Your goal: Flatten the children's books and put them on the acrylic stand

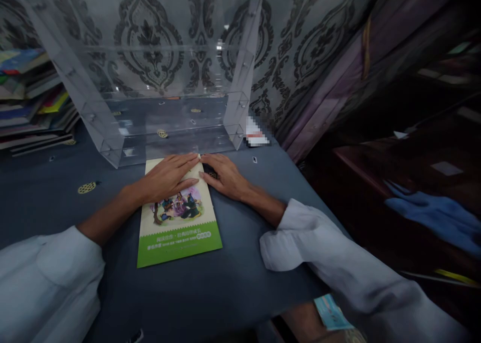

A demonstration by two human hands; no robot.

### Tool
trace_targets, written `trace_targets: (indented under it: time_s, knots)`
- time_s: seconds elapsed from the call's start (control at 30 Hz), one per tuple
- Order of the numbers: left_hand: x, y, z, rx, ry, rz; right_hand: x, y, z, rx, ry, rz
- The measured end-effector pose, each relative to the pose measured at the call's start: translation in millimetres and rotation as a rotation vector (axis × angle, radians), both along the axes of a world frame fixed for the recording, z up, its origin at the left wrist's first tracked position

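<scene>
A book (176, 227) with a cream and green cover, a coloured picture and printed characters lies on the dark blue tablecloth (240, 278). My left hand (171, 175) rests flat across its upper part, fingers stretched out and hiding some of the cover. At the upper right edge of the book is my right hand (223, 175), its thumb apart from the fingers and its tips touching the cover. The fingertips of both hands nearly meet there. Just beyond the book stands a clear acrylic rack (240, 107) with several tiers.
A stack of books (33, 102) sits at the left beside the rack. Behind is a patterned wall (150, 37), with a purple curtain (323, 102) to the right. A blue cloth (432, 212) lies at the far right, and a light blue packet (331, 313) is below the table edge.
</scene>
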State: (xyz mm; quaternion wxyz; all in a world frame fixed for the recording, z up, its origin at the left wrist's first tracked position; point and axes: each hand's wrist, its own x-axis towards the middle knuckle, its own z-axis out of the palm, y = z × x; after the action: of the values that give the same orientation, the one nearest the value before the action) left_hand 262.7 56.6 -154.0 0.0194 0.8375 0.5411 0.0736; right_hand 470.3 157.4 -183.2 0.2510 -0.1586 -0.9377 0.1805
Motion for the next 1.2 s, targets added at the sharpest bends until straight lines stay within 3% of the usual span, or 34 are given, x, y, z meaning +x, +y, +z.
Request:
trace_targets:
  time_s: [0.2,0.57,0.9,1.2]
  knots:
    - [-1,1,0.1,-0.019,-0.024,-0.018,6,-15,-0.1,-0.018,-0.04,-0.027]
    - [7,-5,2.1,-0.068,0.01,-0.068,42,-67,4.6,0.012,-0.117,0.023]
    - [46,-54,1.9,-0.099,-0.008,-0.124,72,-105,10.7,0.038,-0.122,0.052]
    - [75,-97,-7.2,0.009,-0.018,-0.102,94,-136,13.4,0.117,-0.118,0.065]
